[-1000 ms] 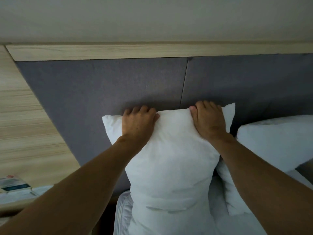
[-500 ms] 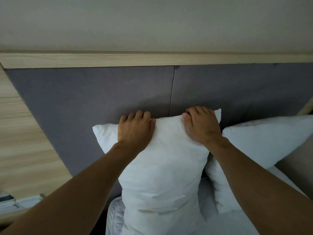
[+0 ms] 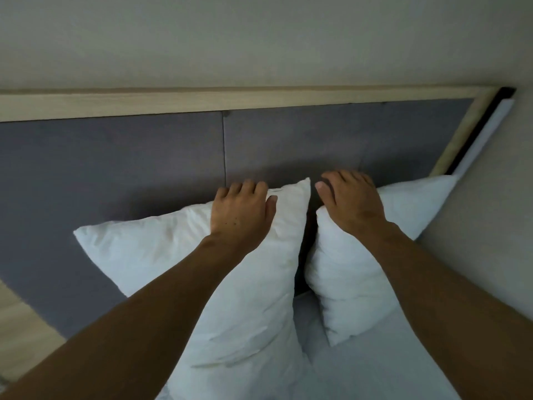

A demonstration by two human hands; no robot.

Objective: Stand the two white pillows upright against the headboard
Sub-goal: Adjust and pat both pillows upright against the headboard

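Two white pillows lean against the grey padded headboard (image 3: 115, 174). The left pillow (image 3: 161, 255) stands tilted, its top right corner pointing up, and my left hand (image 3: 240, 215) grips its top edge with fingers curled over it. The right pillow (image 3: 346, 278) stands beside it, a narrow dark gap between them. My right hand (image 3: 350, 202) lies on that pillow's top edge, fingers hooked behind it. The pillows' lower parts rest on the white bedding (image 3: 360, 370).
A light wooden rail (image 3: 202, 101) caps the headboard below a pale wall. A wooden side panel (image 3: 20, 336) lies at the lower left. On the right, a beige wall (image 3: 490, 241) runs close beside the right pillow.
My right hand left the left pillow and moved onto the right pillow's top edge. My left hand stays on the left pillow, which has tipped. The view has swung to the right.
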